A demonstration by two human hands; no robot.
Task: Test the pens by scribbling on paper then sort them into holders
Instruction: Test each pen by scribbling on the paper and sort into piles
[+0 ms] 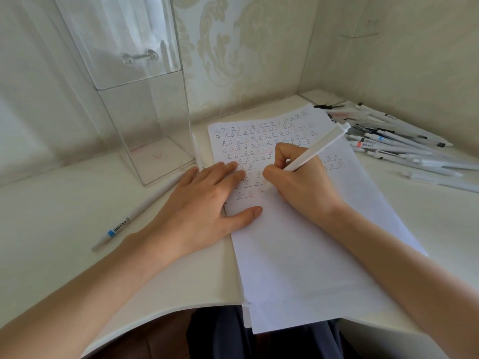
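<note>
Already done: rows of small test marks in dark, red and bluish ink are seen across the far half of the paper (298, 242); a good number of pens are judged to have been tried.
Step in hand: another pen is being tested, at the short last row of marks by the right hand (298, 182).
Left to do: a pile of pens (394, 141) is heaped at the far right of the counter (64, 216), well apart from the clear holder (145, 125) at the far left. Whether these have been tested cannot be told. No pen is made out inside the holder, so sorting is judged barely begun.
Banded pen: one banded pen (134, 211), white with a blue ring, is laid on the counter just beside the holder's near corner, outside it.
Right hand: curled round a white pen (318, 149), which is pinched low on the barrel, its top slanted up to the far right. The tip is hidden by the hand and is judged to be on the paper.
Left hand: the left hand (204, 200) is laid flat, fingers straight and spread, across the paper's left edge. Nothing is held.
Paper: placed mid-counter, with its near end overhanging the counter's near edge.
</note>
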